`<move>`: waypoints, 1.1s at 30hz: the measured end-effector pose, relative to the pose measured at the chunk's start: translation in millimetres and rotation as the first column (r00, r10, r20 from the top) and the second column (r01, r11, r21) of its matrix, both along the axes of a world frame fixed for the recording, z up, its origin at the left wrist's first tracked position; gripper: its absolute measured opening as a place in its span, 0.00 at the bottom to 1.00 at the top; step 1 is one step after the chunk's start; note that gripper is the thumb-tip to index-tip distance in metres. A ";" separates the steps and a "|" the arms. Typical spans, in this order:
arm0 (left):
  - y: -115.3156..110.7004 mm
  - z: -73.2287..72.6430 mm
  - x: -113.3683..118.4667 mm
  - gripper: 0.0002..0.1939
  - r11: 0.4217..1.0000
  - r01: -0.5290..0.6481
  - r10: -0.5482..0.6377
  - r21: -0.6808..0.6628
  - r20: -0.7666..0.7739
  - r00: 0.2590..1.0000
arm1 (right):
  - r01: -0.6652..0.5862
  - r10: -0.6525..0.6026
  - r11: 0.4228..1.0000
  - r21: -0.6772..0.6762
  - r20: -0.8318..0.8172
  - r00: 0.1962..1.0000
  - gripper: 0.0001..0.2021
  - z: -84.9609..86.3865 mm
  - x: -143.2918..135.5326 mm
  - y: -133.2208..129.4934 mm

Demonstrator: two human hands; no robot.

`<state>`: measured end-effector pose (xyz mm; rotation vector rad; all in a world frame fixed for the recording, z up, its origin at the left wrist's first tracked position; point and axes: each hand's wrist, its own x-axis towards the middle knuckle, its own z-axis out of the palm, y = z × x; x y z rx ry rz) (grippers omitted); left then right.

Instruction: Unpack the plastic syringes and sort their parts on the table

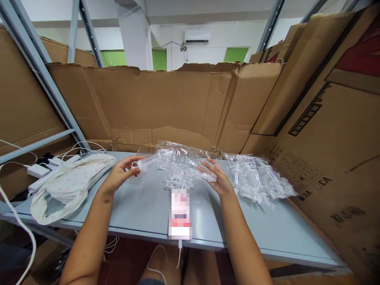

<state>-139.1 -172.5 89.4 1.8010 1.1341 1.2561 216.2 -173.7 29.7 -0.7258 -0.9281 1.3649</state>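
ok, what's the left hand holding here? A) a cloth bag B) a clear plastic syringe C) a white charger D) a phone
B: the left hand grips a clear plastic syringe by one end, raised above the grey table; the phone lies flat near the table's front edge, and the cloth bag and the charger lie untouched off to the left.

Both arms bare to above elbows, no sleeves in view. No gloves, rings, watch or wristband on left hand [120, 172] or right hand [218, 179]. Small dark spot on left forearm nr wrist. Bare knees at bottom edge.
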 end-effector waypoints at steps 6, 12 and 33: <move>-6.4 -29.1 -6.6 0.24 0.995 -0.091 0.094 -0.026 0.124 0.988 | 0.072 -0.073 0.997 -0.014 -0.027 0.997 0.21 -1.7 1.9 2.9; -23.4 -50.0 4.8 0.25 0.965 -0.257 0.259 -0.044 0.048 0.965 | 0.131 -0.133 0.991 -0.039 -0.066 0.989 0.19 -3.2 4.4 5.4; -18.5 -80.4 42.2 0.19 0.942 -0.189 0.328 0.277 -0.641 0.694 | 0.159 -0.174 0.984 -0.082 -0.229 0.958 0.16 0.4 1.6 3.8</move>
